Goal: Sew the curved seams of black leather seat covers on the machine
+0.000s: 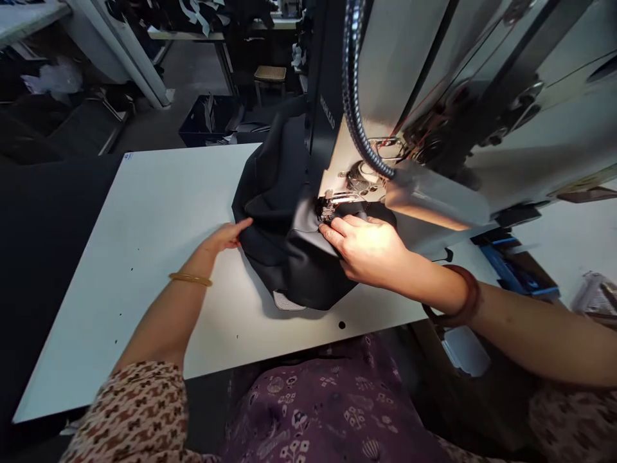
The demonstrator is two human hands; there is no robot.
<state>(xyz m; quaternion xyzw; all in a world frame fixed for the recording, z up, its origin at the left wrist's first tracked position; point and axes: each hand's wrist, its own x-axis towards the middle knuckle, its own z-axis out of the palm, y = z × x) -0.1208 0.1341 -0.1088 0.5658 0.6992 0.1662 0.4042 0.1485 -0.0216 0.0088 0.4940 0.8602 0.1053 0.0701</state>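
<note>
A bundle of black fabric (274, 238) lies in loose folds on the white sewing table, with a small pale grey patch (288, 301) showing at its near edge. Its upper part runs under the sewing machine's presser foot (326, 207). At the bundle's left edge, my left hand (225, 236) grips the cloth, thumb on top and the other fingers partly hidden. My right hand (369, 247) is closed on the fabric just right of the presser foot, fingertips pressed close to the needle area under the lamp light.
The sewing machine head (357, 161) rises over the cloth, with a ribbed cable (354, 96) in front. A blue box (523, 267) sits at the right. Beyond the white table (159, 206) are a dark bin (212, 119) and a stool (270, 74).
</note>
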